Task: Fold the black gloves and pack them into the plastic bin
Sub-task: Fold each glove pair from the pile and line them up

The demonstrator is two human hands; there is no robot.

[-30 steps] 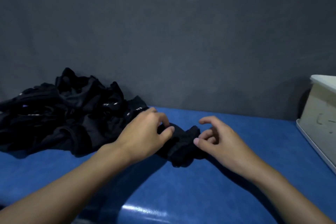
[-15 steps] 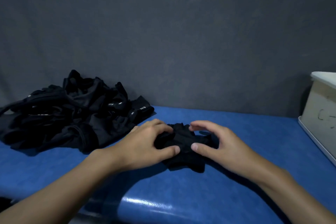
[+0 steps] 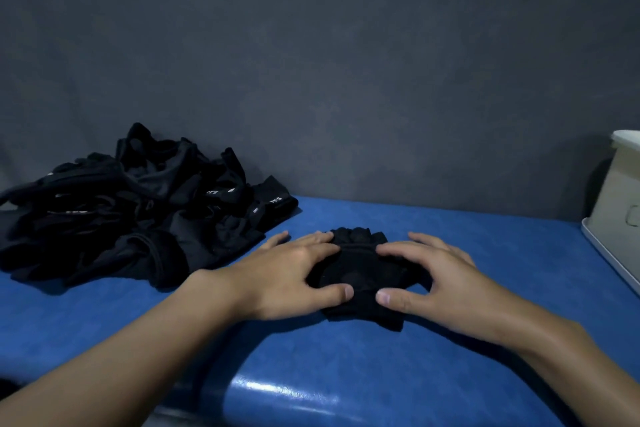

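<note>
Left hand (image 3: 291, 274) and right hand (image 3: 436, 276) press flat on the glove (image 3: 360, 269); released, it may unfold before reaching the bin (image 3: 620, 208) at 3 o'clock.

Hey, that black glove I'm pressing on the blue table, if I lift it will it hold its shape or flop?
Probably floppy: the glove lies flattened under your left hand and right hand, and the pile nearby slumps limply. Likely light, being thin fabric. It may unfold once lifted, so pinch the layers together.
</note>
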